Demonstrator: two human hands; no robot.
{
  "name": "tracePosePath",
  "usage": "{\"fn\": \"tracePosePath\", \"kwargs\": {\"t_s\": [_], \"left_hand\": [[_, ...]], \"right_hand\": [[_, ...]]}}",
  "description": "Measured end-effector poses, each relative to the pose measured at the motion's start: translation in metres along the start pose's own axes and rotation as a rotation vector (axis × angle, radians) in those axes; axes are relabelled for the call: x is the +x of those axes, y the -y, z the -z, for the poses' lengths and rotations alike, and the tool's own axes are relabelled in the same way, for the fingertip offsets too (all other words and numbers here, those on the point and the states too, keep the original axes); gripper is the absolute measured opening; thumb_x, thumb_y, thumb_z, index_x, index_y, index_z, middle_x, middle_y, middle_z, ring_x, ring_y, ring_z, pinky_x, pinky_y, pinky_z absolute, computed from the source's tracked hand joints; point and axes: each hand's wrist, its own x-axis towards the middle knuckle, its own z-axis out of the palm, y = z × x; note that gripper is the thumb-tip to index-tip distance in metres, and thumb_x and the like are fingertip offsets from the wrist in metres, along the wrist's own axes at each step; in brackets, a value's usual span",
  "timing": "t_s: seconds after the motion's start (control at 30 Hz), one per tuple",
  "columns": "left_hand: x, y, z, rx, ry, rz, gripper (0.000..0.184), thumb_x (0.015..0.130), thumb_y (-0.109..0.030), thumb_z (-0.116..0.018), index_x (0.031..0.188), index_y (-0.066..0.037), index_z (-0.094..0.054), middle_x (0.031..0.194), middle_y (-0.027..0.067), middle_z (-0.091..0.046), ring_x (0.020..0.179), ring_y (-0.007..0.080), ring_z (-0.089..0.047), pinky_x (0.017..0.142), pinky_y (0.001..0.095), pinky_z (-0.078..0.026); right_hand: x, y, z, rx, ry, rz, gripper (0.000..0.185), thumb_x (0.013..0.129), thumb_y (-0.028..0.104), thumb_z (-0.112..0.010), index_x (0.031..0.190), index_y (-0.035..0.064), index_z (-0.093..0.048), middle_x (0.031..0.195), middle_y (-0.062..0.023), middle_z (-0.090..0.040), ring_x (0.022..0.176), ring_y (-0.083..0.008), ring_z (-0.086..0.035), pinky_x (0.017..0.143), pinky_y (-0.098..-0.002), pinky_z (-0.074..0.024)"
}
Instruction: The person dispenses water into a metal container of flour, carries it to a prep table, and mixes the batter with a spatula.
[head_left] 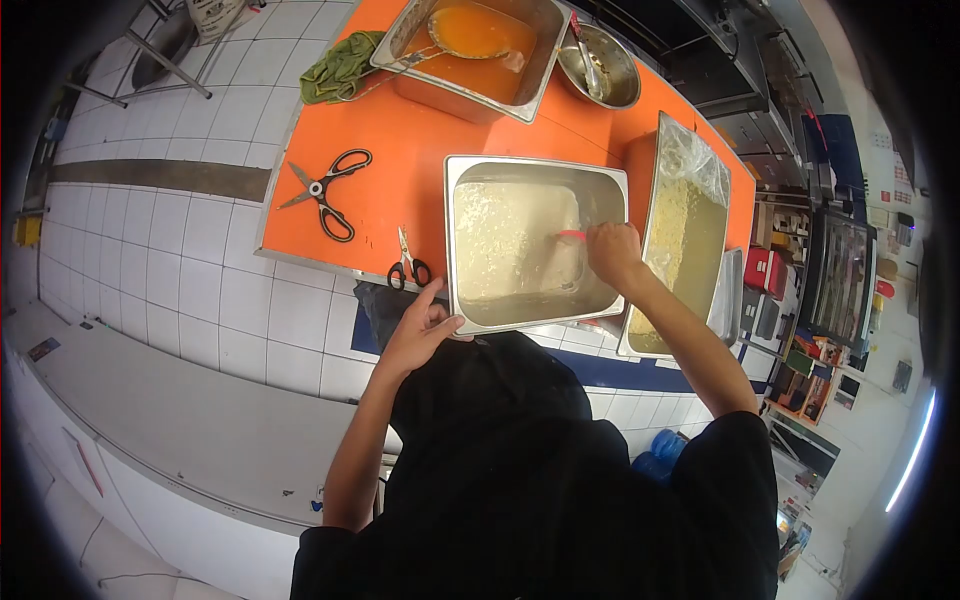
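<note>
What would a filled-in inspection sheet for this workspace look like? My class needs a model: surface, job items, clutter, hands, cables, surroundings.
Surface: orange tabletop, crowded.
Job's things: metal pan holding pale, wet mixture; red tool reaching into it.
Clutter: large scissors with blades spread; small scissors beside the pan; green cloth; round metal bowl with a utensil inside.
Hands: right hand grips the red tool; left hand is at the pan's near left corner.
Cables: thin dark line at lower left, possibly a cable.
Surroundings: white floor tiles; long grey-topped counter.
</note>
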Motion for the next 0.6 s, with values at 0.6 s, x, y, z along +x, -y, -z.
{"fn": "tracePosePath", "kwargs": {"t_s": [0.6], "left_hand": [[0.002, -0.002, -0.001, -0.077, 0.009, 0.017, 0.073, 0.093, -0.006, -0.064, 0.152, -0.001, -0.023, 0.082, 0.0032, -0.062, 0.079, 0.0072, -0.057, 0.077, 0.0237, -0.044]], "right_hand": [[-0.028, 0.060, -0.032, 0.657, 0.148, -0.138, 0.026, 0.081, 0.031, -0.065, 0.092, 0.0115, -0.077, 0.086, -0.0224, -0.070, 0.082, -0.0392, -0.069, 0.077, -0.0466, -0.0548]]}}
